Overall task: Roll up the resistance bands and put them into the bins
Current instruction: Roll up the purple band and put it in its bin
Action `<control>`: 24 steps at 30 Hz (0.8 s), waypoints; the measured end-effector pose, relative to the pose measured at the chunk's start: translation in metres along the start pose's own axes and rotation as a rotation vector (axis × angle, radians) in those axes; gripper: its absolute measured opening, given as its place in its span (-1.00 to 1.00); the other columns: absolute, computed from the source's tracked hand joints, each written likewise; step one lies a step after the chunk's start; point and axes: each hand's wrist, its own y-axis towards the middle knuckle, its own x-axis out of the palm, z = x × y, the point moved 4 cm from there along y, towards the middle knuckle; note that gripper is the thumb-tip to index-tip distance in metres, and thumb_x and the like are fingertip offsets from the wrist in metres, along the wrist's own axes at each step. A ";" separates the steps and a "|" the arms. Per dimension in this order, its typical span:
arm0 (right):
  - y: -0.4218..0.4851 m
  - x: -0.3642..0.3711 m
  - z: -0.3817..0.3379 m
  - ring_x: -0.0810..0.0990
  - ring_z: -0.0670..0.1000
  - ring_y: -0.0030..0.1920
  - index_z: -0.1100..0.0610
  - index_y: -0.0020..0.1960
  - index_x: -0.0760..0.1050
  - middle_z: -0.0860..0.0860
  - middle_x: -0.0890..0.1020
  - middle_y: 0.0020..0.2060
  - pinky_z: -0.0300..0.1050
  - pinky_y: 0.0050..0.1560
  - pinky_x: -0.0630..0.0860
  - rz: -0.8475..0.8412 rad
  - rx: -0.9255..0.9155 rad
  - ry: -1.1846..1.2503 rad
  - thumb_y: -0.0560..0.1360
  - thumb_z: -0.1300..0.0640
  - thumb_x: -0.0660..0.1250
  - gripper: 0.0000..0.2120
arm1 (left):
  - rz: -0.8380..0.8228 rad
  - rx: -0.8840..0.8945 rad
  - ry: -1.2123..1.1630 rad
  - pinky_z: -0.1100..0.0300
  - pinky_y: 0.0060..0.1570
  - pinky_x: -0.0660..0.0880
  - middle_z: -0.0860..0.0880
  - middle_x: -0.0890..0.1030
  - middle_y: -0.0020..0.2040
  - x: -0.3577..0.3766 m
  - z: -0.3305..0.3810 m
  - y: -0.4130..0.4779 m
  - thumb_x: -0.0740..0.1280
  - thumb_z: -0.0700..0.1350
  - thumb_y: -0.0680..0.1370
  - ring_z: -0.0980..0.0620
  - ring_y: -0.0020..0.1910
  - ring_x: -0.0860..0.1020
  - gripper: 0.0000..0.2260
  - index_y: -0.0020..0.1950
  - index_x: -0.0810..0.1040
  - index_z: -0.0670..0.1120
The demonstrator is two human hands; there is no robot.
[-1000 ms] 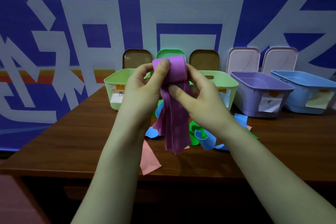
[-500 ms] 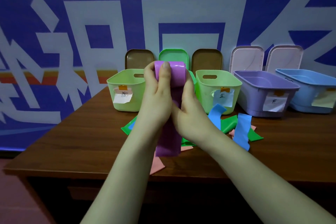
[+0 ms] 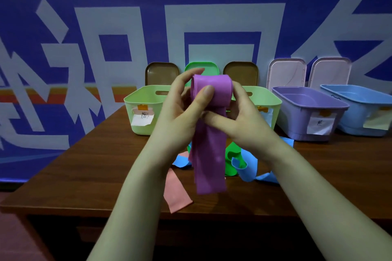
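I hold a purple resistance band (image 3: 210,150) up in front of me, above the brown table (image 3: 84,167). Its top part is wound into a roll, and a long flat tail hangs down from it. My left hand (image 3: 182,110) grips the roll from the left with the thumb pressed on its front. My right hand (image 3: 244,118) holds it from the right, the index finger lying across the band just below the roll. Loose bands lie on the table behind: a pink one (image 3: 176,193), a green one (image 3: 231,161) and a blue one (image 3: 246,167).
A row of open bins stands along the table's far edge: a light green bin (image 3: 142,110) at left, another green bin (image 3: 267,101) behind my right hand, a purple bin (image 3: 305,112) and a blue bin (image 3: 360,110). Lids (image 3: 286,72) lean on the blue wall.
The roll at the top of the purple band has turned in my hands. My hands have shifted their hold, with the right index finger now stretched across the band under the roll.
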 end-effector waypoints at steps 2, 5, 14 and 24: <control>0.000 -0.003 -0.004 0.64 0.02 -0.03 0.11 0.25 0.41 0.05 0.65 -0.05 0.01 0.05 0.57 -0.073 0.044 0.111 0.35 0.17 0.39 -0.52 | -0.040 0.020 0.005 0.28 -0.04 0.56 -0.01 0.61 0.04 -0.002 0.001 -0.001 0.30 -0.07 0.47 0.15 0.00 0.62 -0.54 0.37 0.36 -0.03; -0.001 -0.007 -0.008 0.62 0.00 -0.19 0.04 0.07 0.59 0.03 0.65 -0.13 -0.07 -0.10 0.55 -0.168 0.128 0.244 0.43 -0.03 0.23 -0.70 | -0.074 0.029 0.003 0.30 0.02 0.55 -0.03 0.59 0.14 -0.005 0.003 -0.002 0.31 -0.08 0.44 0.14 0.10 0.59 -0.45 0.43 0.31 -0.02; 0.000 -0.006 -0.006 0.58 0.16 0.20 0.00 0.25 0.51 0.11 0.62 0.17 0.30 0.28 0.41 -0.137 0.183 0.168 0.47 -0.28 0.11 -0.48 | -0.072 0.058 -0.027 0.11 0.18 0.53 -0.11 0.53 0.24 -0.006 -0.002 -0.005 0.39 -0.16 0.39 0.04 0.21 0.55 -0.37 0.44 0.30 0.00; -0.001 -0.006 -0.008 0.60 0.17 0.14 0.24 0.35 0.34 0.22 0.60 0.14 0.17 0.23 0.50 -0.041 0.202 0.254 0.43 -0.07 0.38 -0.39 | -0.090 0.085 -0.005 0.05 0.25 0.48 -0.12 0.51 0.27 -0.012 -0.009 -0.003 0.44 -0.41 0.35 -0.01 0.28 0.50 -0.26 0.46 0.27 -0.05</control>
